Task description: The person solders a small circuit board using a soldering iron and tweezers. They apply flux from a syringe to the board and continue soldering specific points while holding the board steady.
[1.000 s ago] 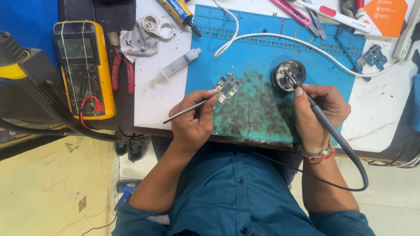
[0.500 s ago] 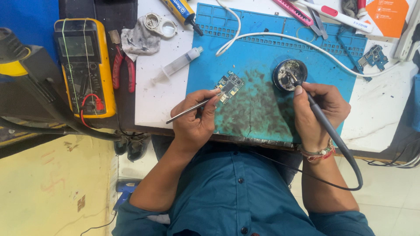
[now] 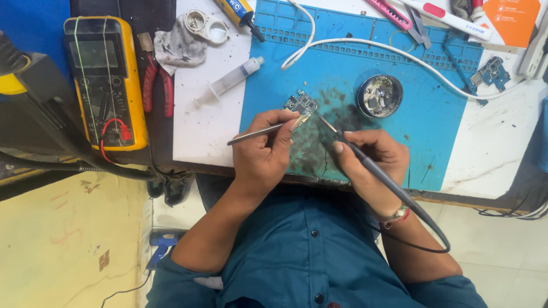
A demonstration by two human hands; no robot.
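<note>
The small circuit board sat near the middle of the frame, a bit above centre, lying on the blue work mat. The person's left hand was curled tight around a pair of slim metal tweezers, fingers closed on the shaft, with the tip end running up to the lower edge of the board. Whether the tips were actually pinching the board or just pressing on it was too small to tell. The right hand was wrapped pen-style around the dark handle of a soldering iron, fingers closed on it, and the thin tip pointed up and left, ending just beside the board's right side. Its black cord trailed down toward the lower right of the frame.

Just right of the board, a round metal tin with bits of scrap in it sat on the mat. A white cable looped across the top of the mat. Left of the mat, a clear syringe lay on the white table, and further out at upper left there were red-handled pliers and a yellow multimeter. Another small blue board sat at the upper right.
</note>
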